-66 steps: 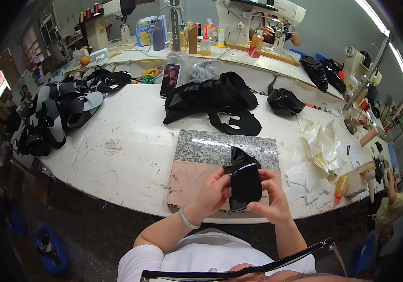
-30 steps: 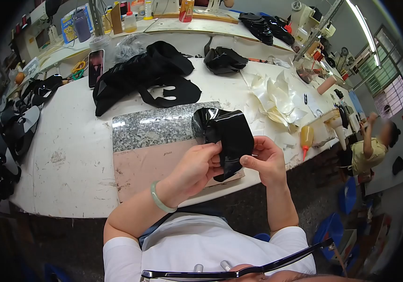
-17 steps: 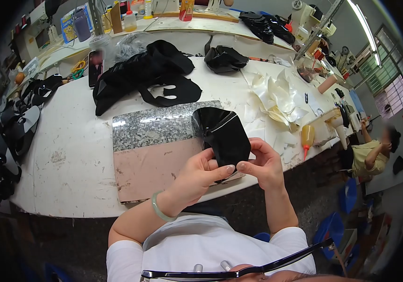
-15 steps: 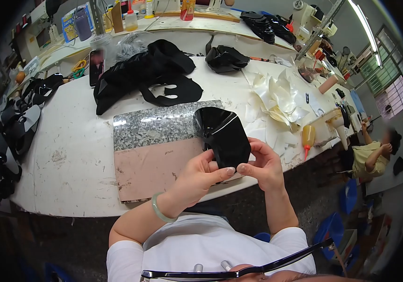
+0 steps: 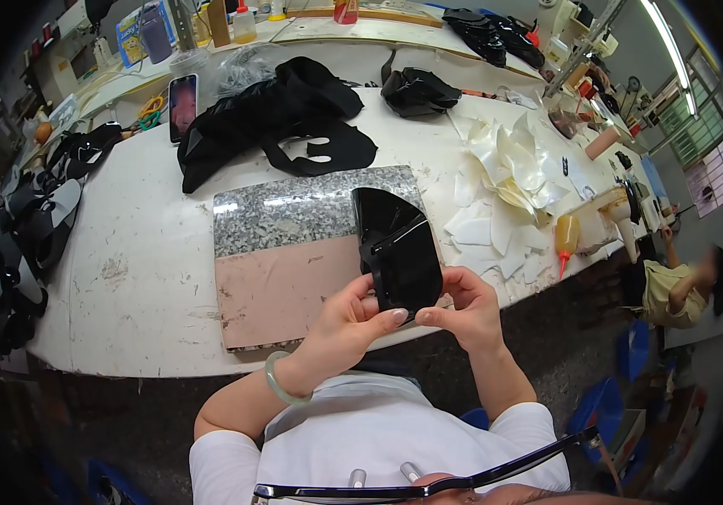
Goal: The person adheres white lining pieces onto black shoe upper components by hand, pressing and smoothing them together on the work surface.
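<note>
Scuffed white counter (image 5: pixel 142 261), dark floor (image 5: pixel 551 349) below. Your left hand (image 5: pixel 349 324) and right hand (image 5: pixel 472 316) pinch the black piece (image 5: pixel 409 263); long axis points away from you, leaning left.

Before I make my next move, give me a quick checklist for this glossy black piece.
1. Left hand gripping the glossy black piece: ok, at its lower left.
2. Right hand gripping it: ok, at its lower right.
3. Piece lying flat on the slab: not ok, both hands hold it, curved.
4. Underside: cannot tell, it faces away.
5. Amber bottle apart from it: ok, off to the right.
</note>
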Available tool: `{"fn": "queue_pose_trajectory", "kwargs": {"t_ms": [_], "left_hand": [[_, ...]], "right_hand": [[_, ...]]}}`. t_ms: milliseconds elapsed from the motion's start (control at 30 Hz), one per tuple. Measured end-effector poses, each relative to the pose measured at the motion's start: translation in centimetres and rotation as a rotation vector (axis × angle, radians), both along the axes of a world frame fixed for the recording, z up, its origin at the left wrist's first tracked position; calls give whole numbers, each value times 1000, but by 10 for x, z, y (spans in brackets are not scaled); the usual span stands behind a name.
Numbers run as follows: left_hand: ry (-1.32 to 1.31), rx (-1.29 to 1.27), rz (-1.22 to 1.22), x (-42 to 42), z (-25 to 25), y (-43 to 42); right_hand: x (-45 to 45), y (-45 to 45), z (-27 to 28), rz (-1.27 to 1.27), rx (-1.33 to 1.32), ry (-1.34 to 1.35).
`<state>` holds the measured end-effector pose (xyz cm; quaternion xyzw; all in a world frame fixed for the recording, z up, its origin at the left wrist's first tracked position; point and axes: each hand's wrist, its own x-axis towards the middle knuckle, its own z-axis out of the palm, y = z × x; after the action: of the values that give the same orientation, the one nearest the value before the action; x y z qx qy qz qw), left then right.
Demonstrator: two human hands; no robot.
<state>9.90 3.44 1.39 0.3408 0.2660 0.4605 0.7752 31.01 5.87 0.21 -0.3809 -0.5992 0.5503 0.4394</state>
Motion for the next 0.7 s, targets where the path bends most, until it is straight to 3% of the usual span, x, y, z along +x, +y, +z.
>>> {"fn": "queue_pose_trajectory", "kwargs": {"t_ms": [300,400,633,700], "left_hand": [[130,-2,-6,-17,-13,-6],[142,-19,-20,-21,-20,-8],[5,-165,-53,-24,-37,-16],[92,-115,-70,-28,-31,-18]], "right_hand": [[-23,-7,-7,99,-272,288],[-22,-9,-8,113,-369,245],[-25,-15,-8,157,-251,244],[-24,-13,-8,207,-231,250]]}}
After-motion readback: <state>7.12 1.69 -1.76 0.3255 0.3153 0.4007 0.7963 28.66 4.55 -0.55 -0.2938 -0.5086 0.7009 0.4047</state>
